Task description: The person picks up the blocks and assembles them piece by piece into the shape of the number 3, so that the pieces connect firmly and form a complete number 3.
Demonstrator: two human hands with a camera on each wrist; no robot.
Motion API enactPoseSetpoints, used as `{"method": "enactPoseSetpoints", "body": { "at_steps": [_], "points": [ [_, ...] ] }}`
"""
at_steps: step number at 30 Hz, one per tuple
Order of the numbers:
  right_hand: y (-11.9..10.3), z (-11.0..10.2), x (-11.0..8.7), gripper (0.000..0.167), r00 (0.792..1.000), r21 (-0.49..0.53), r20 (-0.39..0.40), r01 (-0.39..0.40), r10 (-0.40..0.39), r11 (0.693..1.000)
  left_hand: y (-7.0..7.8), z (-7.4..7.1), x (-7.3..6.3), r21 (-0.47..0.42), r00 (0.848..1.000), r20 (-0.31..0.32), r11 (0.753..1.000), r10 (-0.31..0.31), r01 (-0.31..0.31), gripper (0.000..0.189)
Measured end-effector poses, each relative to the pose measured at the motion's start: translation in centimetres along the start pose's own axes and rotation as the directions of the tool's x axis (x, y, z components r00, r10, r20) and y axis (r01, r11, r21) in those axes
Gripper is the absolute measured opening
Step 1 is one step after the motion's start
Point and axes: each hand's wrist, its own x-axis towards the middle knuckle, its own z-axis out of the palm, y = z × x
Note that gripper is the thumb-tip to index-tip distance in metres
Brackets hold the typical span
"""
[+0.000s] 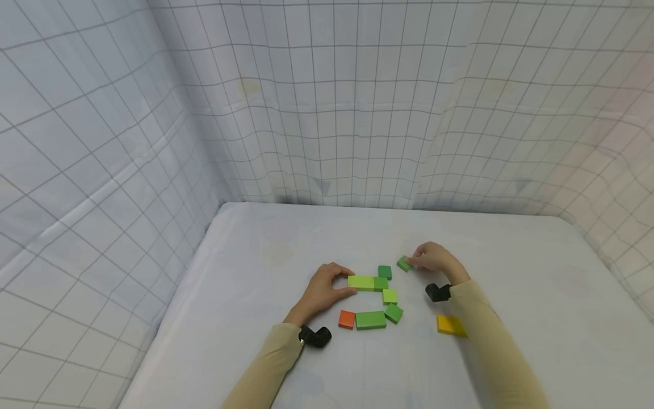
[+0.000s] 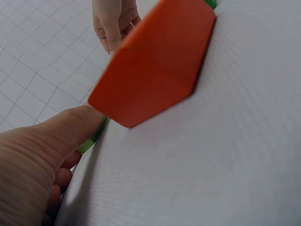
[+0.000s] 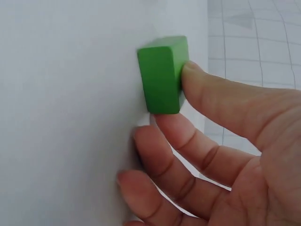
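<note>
My left hand [image 1: 323,288] has its thumb and fingertips around the left end of a long lime-green block [image 1: 360,283]. In the left wrist view the left thumb [image 2: 70,129] covers most of that block, while a red-orange block [image 2: 155,66] looms close to the camera. My right hand [image 1: 433,259] pinches a small green block [image 3: 160,77] between thumb and index finger, close over the table. A small dark green block [image 1: 385,272] lies to the left of it. Against the lime block's right end sits another green block [image 1: 381,284].
Down the right side follow a lime square block [image 1: 390,296] and a turned green block [image 1: 393,313]. A long green block [image 1: 370,320] lies nearer, beside the red-orange block [image 1: 347,319]. A yellow block [image 1: 449,325] is partly hidden under the right sleeve. Grid-patterned curtains [image 1: 327,113] surround the table.
</note>
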Motion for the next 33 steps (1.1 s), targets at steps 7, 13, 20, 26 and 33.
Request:
{"method": "enactPoseSetpoints", "body": {
  "at_steps": [7, 13, 20, 26, 33],
  "points": [
    [-0.4, 1.0, 0.5, 0.029, 0.998, 0.153, 0.028, -0.065, 0.061, 0.986, -0.2, -0.1, -0.2, 0.004, 1.000, 0.004, 1.000, -0.011, 0.011, 0.038],
    [-0.8, 1.4, 1.0, 0.032, 0.996, 0.188, -0.027, -0.076, 0.083, 0.979, -0.2, -0.3, -0.3, -0.010, 1.000, 0.001, 1.000, -0.018, 0.018, 0.038],
    [-1.9, 2.0, 2.4, 0.032, 0.994, 0.202, -0.077, -0.062, 0.079, 0.977, -0.3, 0.0, -0.2, -0.006, 1.000, 0.002, 1.000, -0.016, 0.016, 0.038],
    [-2.1, 2.4, 3.6, 0.034, 0.991, 0.205, -0.120, -0.036, 0.061, 0.978, -0.2, 0.1, 0.0, -0.010, 1.000, -0.002, 1.000, -0.013, 0.013, 0.037],
    [-2.3, 2.9, 3.7, 0.033, 0.990, 0.208, -0.132, -0.025, 0.053, 0.978, -0.2, 0.1, 0.1, -0.004, 1.000, 0.001, 1.000, -0.017, 0.017, 0.037]
  ]
}}
